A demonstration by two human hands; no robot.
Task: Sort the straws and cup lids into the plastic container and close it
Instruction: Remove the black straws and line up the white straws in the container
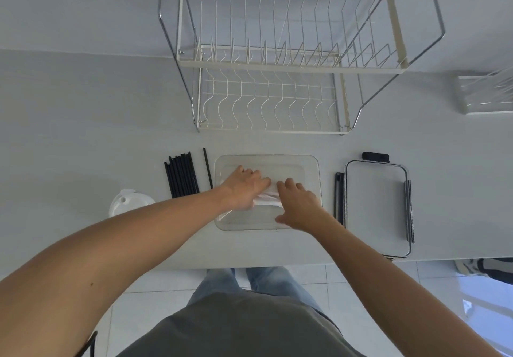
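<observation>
Both hands are reaching into the clear plastic container (311,168) at centre of the white table (83,123). Left hand (244,187) is lying over the container's left half, fingers extended, seemingly pressing on a whitish translucent bundle (268,200) inside the container. What the bundle is, cannot tell; whether the fingers are curling round it, cannot tell either. Right hand (298,204) is sitting just beside the left, fingers stretched forward and touching the same bundle, thumb out toward the container's near edge; it is not visibly grasping anything.

Black straws (181,176) are lying in a bundle on the table left of the container, roughly parallel, not touching it. One single black straw (207,168) is lying between that bundle and the container wall. White cup lids (127,204) are stacking near the left forearm, partly hidden by it, well left of the container. Container lid (377,207), clear with black clips, is lying flat on the table right of the container, apart from it.

Wire dish rack (277,79) is standing behind the container against the wall. Clear tray-like object (485,96) is sitting at far right, cut off by the frame edge.
</observation>
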